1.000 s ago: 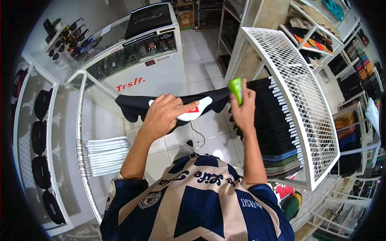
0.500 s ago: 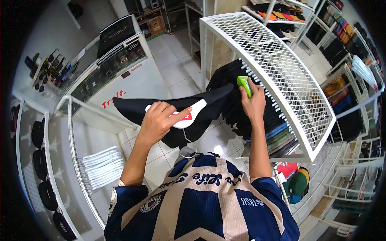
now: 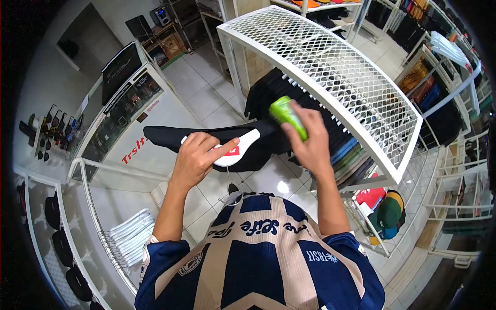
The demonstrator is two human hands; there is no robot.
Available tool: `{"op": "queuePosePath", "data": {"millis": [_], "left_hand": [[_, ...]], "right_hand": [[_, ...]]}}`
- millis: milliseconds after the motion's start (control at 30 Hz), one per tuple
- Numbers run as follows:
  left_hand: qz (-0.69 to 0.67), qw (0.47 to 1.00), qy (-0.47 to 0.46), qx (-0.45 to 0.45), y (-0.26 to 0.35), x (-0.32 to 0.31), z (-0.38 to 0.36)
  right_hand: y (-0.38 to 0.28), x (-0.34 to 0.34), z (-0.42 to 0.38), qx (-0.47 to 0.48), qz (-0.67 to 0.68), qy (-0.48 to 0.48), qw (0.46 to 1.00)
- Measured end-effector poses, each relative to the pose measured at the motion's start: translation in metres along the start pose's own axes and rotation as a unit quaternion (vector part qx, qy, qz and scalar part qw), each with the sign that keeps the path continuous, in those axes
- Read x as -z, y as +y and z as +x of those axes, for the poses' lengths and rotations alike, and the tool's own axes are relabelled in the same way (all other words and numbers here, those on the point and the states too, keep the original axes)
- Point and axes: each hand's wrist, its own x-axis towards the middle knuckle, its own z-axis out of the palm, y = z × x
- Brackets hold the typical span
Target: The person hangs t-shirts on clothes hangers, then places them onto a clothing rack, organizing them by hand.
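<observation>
My left hand (image 3: 195, 159) is closed on a white hanger (image 3: 250, 140) with a red label, its metal hook pointing down toward my shirt. A black garment (image 3: 173, 138) hangs on this hanger, spread out to both sides. In my right hand (image 3: 310, 138) is a bright green object (image 3: 287, 116), slightly blurred, held near the garment's right end. What the green object is cannot be made out.
A white mesh-topped rack (image 3: 330, 57) with dark clothes on hangers stands at the right. White folded items (image 3: 132, 232) lie at lower left beside black caps (image 3: 62, 248). A display counter (image 3: 129, 111) is at upper left. A green cap (image 3: 388, 212) sits at lower right.
My right hand has moved left and slightly down with the green object, closer to the garment. My left hand still holds the hanger. The view has shifted, with the rack now further left.
</observation>
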Motion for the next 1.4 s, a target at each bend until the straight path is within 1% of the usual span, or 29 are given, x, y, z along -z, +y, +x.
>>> {"op": "queuePosePath", "data": {"millis": [33,67,167,200,233,333,367,433,467,533,567,600,667,700,733,800,867,900,967,1000,1067,1100,1133,1167,1200,1233,1267,1300,1400], "left_hand": [[-0.007,1.0,-0.007,0.002,0.001,0.003,0.005],[-0.014,1.0,-0.011,0.002,0.0,0.004,0.011],[-0.09,0.995,-0.002,0.046,-0.007,0.003,0.017],[-0.123,0.99,0.01,0.064,-0.014,0.0,0.017],[-0.159,0.982,0.019,0.097,-0.018,-0.001,0.018],[-0.218,0.948,0.058,0.226,-0.027,-0.022,0.02],[-0.218,0.949,0.054,0.223,-0.037,-0.032,0.016],[-0.269,0.914,-0.002,0.303,-0.068,-0.055,0.012],[-0.279,0.907,0.003,0.316,-0.073,-0.062,0.015],[-0.293,0.908,-0.006,0.3,-0.091,-0.079,0.017],[-0.278,0.908,-0.028,0.314,-0.092,-0.077,0.024],[-0.276,0.906,-0.031,0.32,-0.101,-0.083,0.026],[-0.205,0.948,-0.029,0.242,-0.125,-0.102,0.028],[-0.245,0.942,-0.055,0.222,-0.137,-0.108,0.033],[-0.244,0.942,-0.055,0.223,-0.148,-0.115,0.037],[-0.263,0.945,-0.076,0.179,-0.174,-0.136,0.043],[-0.283,0.946,-0.055,0.152,-0.206,-0.164,0.045],[-0.287,0.944,-0.068,0.148,-0.215,-0.171,0.052],[-0.306,0.936,-0.086,0.152,-0.238,-0.191,0.066],[-0.322,0.929,-0.093,0.155,-0.251,-0.207,0.073],[-0.302,0.928,0.001,0.215,-0.269,-0.246,0.072],[-0.298,0.907,-0.051,0.293,-0.28,-0.272,0.062],[-0.334,0.891,-0.071,0.301,-0.292,-0.298,0.052],[-0.43,0.844,-0.087,0.309,-0.291,-0.3,0.052],[-0.509,0.813,-0.08,0.271,-0.295,-0.322,0.042],[-0.535,0.773,-0.134,0.314,-0.29,-0.324,0.045],[-0.549,0.729,-0.212,0.349,-0.288,-0.304,0.057],[-0.551,0.735,-0.202,0.341,-0.293,-0.312,0.055],[-0.572,0.736,-0.162,0.324,-0.316,-0.342,0.065]], "right_hand": [[-0.009,0.004,-0.001,-0.045,0.013,-0.077,0.996],[-0.006,0.005,-0.001,-0.077,-0.037,-0.097,0.992],[0.045,0.021,0.004,-0.066,-0.207,0.044,0.975],[0.057,0.032,0.01,-0.099,-0.221,0.085,0.966],[0.08,0.044,0.014,-0.065,-0.278,0.137,0.949],[0.12,0.072,0.023,-0.089,-0.34,0.138,0.926],[0.131,0.074,0.021,-0.094,-0.34,0.139,0.925],[0.147,0.074,0.026,-0.13,-0.346,0.108,0.923],[0.146,0.073,0.028,-0.131,-0.346,0.115,0.922],[0.137,0.068,0.023,-0.069,-0.467,0.167,0.866],[0.119,0.064,0.024,-0.053,-0.481,0.19,0.854],[0.1,0.055,0.023,-0.053,-0.478,0.184,0.857],[0.066,0.028,0.015,-0.04,-0.348,0.162,0.923],[0.057,0.008,0.01,-0.03,-0.236,0.087,0.967],[0.052,-0.014,0.004,-0.019,-0.121,0.012,0.992],[0.04,-0.058,-0.012,-0.03,-0.076,-0.172,0.982],[0.039,-0.102,-0.024,-0.113,0.014,-0.141,0.983],[0.037,-0.114,-0.021,-0.115,0.012,-0.139,0.984],[0.033,-0.141,-0.013,-0.223,-0.01,-0.214,0.951],[0.032,-0.164,-0.012,-0.23,-0.013,-0.209,0.95],[0.038,-0.228,-0.012,-0.314,-0.004,-0.08,0.946],[0.042,-0.26,-0.013,-0.342,-0.025,-0.052,0.938],[0.041,-0.291,-0.008,-0.371,-0.02,0.003,0.929],[0.04,-0.318,-0.001,-0.422,-0.01,0.008,0.906],[0.04,-0.343,0.007,-0.473,0.0,0.015,0.881],[0.04,-0.368,0.018,-0.483,0.008,0.045,0.874],[0.041,-0.391,0.027,-0.493,0.015,0.071,0.867],[0.049,-0.413,0.031,-0.47,0.01,0.087,0.878],[0.061,-0.449,0.051,-0.472,0.03,0.097,0.876]]}}
